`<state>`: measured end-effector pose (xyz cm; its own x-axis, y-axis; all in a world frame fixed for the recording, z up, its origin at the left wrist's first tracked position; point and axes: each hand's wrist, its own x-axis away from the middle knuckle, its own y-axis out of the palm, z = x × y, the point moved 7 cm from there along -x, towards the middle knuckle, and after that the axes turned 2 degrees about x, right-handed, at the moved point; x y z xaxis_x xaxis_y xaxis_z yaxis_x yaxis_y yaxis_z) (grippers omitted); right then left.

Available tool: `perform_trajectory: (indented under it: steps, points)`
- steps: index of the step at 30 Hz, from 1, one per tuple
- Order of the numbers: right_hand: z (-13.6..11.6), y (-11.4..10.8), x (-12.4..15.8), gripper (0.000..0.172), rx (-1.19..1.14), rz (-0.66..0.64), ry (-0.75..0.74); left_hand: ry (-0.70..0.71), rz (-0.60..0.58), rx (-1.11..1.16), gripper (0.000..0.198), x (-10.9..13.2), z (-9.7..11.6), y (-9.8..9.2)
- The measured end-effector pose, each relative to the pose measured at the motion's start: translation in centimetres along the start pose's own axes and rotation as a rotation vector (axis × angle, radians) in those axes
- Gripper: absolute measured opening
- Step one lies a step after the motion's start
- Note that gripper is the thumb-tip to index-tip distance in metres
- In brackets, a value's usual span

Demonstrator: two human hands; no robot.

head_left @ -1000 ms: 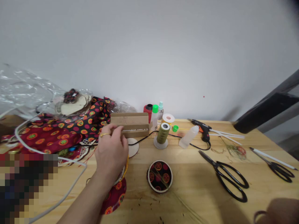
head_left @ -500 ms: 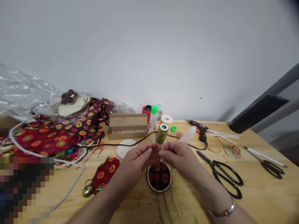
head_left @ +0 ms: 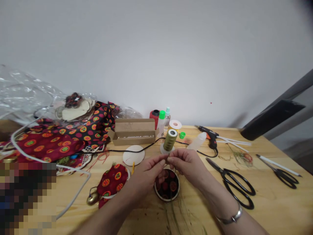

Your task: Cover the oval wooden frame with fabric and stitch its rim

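Head view — left hand [head_left: 150,168] and right hand [head_left: 187,164] pinched, contents unclear — olive strands [head_left: 176,219] pointing toward camera.

And here we go, scanning for lettering: we can read no word, brand or number. The green-capped bottle [head_left: 160,126] does carry a dark mark low on its side, but it's too small for us to make out. Over on the left, a pale patch shows on the dark bundle [head_left: 73,100] in the plastic; we can't tell whether it's a label. Up on the wall [head_left: 156,58], a tiny red speck [head_left: 211,103], and we can't call it a sign. On the white disc [head_left: 133,154], a thin reddish line, nothing we can read.
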<state>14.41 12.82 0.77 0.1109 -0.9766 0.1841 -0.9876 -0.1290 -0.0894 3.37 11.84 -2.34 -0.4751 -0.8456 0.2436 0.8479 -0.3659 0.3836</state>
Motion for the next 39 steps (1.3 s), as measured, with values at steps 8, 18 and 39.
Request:
perform_trajectory:
  steps: [8,18,39]
  points:
    - [0.0,0.0,0.3,0.014,0.012,-0.005,0.002,0.072,0.137,-0.298,0.02,0.4,2.1,-0.4]
    - [0.3,0.2,0.2,0.013,0.035,-0.011,-0.025,-0.11,0.119,-0.005,0.019,0.2,0.1,-0.8]
    - [-1.3,-0.6,0.9,0.029,0.555,-0.044,-0.247,0.037,0.338,-0.033,0.019,0.1,1.6,-2.7]
